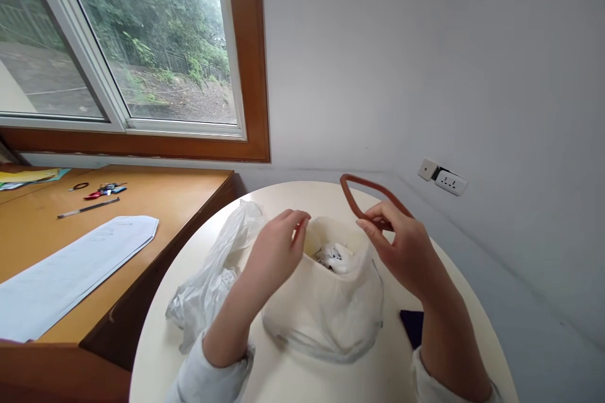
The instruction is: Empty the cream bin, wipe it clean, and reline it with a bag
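Note:
A cream-coloured bin (pixel 314 289) stands on the round table, with a thin, translucent plastic bag (pixel 352 327) draped over its rim and down its outside. Crumpled white waste (pixel 336 257) shows inside the opening. My right hand (pixel 401 242) grips a brown, rounded rectangular ring (pixel 373 184) by its near side, tilted above the bin's right rim. At the left rim is my left hand (pixel 278 249), its thumb and fingers curled close together; whether bag film lies between them is too unclear to see. A loose white plastic bag (pixel 212 283) lies crumpled left of the bin.
The round cream table (pixel 163 343) stands against the wall. A dark folded item (pixel 412 327) lies near my right forearm. On the wooden desk (pixel 179 192) at left are white papers (pixel 89 264), a pen (pixel 88 208) and keys (pixel 109 189). Wall sockets (pixel 450 182) are at right.

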Tool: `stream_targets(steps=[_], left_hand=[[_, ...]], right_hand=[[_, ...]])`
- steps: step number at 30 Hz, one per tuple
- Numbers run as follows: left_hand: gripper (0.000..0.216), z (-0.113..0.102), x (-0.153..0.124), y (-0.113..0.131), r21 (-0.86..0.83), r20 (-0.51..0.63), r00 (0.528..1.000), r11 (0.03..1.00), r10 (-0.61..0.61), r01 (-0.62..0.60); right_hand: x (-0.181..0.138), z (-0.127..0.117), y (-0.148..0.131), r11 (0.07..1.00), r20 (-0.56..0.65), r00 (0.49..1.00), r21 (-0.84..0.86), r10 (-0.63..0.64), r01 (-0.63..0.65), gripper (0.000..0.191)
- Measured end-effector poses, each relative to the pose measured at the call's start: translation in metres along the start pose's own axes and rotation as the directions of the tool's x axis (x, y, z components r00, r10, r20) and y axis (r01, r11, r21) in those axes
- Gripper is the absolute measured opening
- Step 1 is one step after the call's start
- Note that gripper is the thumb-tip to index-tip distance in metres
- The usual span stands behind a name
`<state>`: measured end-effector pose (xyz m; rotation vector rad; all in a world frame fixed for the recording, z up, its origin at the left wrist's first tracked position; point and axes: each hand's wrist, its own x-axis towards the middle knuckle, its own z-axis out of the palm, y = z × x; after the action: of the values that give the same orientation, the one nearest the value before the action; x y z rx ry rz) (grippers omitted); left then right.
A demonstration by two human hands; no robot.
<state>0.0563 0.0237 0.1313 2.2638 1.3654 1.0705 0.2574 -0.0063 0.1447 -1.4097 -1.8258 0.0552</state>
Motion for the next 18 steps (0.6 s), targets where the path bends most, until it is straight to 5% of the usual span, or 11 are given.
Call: stream_targets(steps=[5, 12, 18], left_hand=[[0.04, -0.007, 0.012, -0.018, -0.173, 0.096, 0.98, 0.966, -0.176, 0.19], [0.034, -0.004, 0.016, -0.02, -0.364, 0.185, 0.97, 0.906, -0.158, 0.217], [0.035, -0.002, 0.018, -0.03, -0.368, 0.179, 0.964, 0.895, -0.196, 0.25]], right_hand=[[-0.004, 0.022, -0.019, 0.994, 0.086, 0.993, -0.067, -0.079, 0.085, 0.018], [-0.009, 0.054, -0.029, 0.954, 0.168, 0.953, -0.122, -0.253, 0.274, 0.017], [-0.009, 0.056, -0.027, 0.923, 0.258, 0.917, -0.155, -0.306, 0.352, 0.019]])
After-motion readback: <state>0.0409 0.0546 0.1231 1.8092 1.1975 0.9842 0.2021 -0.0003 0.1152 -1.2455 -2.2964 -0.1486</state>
